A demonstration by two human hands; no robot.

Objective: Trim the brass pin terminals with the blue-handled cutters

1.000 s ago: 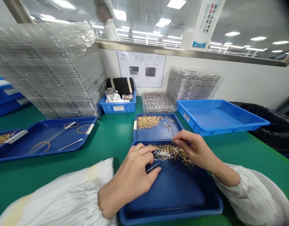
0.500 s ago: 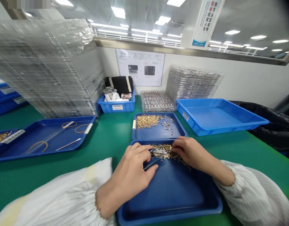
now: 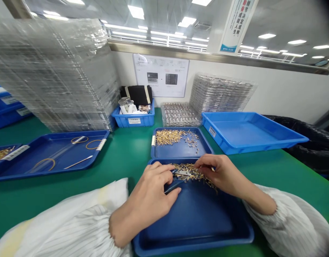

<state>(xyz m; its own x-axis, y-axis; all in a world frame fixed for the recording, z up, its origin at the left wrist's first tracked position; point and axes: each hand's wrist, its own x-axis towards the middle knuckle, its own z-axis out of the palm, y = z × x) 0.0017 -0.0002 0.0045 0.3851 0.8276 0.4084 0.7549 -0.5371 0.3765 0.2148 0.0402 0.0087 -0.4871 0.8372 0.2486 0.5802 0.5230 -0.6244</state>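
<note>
My left hand (image 3: pixel 153 191) is closed around the blue-handled pliers (image 3: pixel 174 185), whose metal jaws point right over a heap of small gold-coloured pins (image 3: pixel 192 169). This heap lies along the far side of the nearer blue tray (image 3: pixel 196 214). At the heap's right part, my right hand (image 3: pixel 224 175) has its thumb and fingertips bent together in a pinch among the pins. Whatever those fingertips hold is too small or hidden to make out.
Just behind stands another blue tray (image 3: pixel 177 151) with more gold pins (image 3: pixel 169 136). A wide tray (image 3: pixel 59 169) with rubber bands and a cotton swab lies left. Stacked clear plastic trays (image 3: pixel 51 75) rise behind it. At right is a lighter blue tray (image 3: pixel 247 130), beside a black bag (image 3: pixel 300 132).
My right hand has lifted and shifted slightly, its fingers bending differently over the pins. My left hand keeps the pliers in nearly the same place. The whole view has shifted a little.
</note>
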